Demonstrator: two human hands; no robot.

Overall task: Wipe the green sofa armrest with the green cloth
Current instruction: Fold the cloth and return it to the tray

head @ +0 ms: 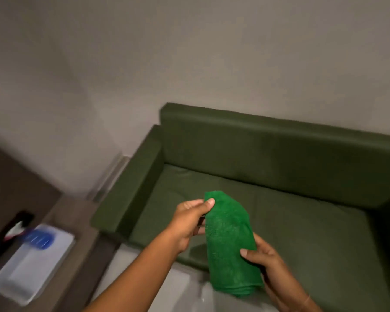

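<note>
Green sofa [268, 194] against grey wall [189, 52], brown side table [61, 221]

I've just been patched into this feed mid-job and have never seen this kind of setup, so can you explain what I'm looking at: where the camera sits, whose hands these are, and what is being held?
There is no machine here. One wide-angle camera sits on a person's head and looks forward and down, so you see that person's own arms reaching in from the bottom edge.

Both bare hands hold a green cloth, folded or bunched, in the air over the sofa seat. The left hand pinches its upper edge; the right hand grips it lower down.

Ahead is a dark green sofa against a plain wall. Its armrest, the part to be wiped, runs along the sofa's left side. The cloth is not touching it yet.

On the left, blurred, is a brown surface with a clear plastic tray and a blue object that I cannot identify.
</note>
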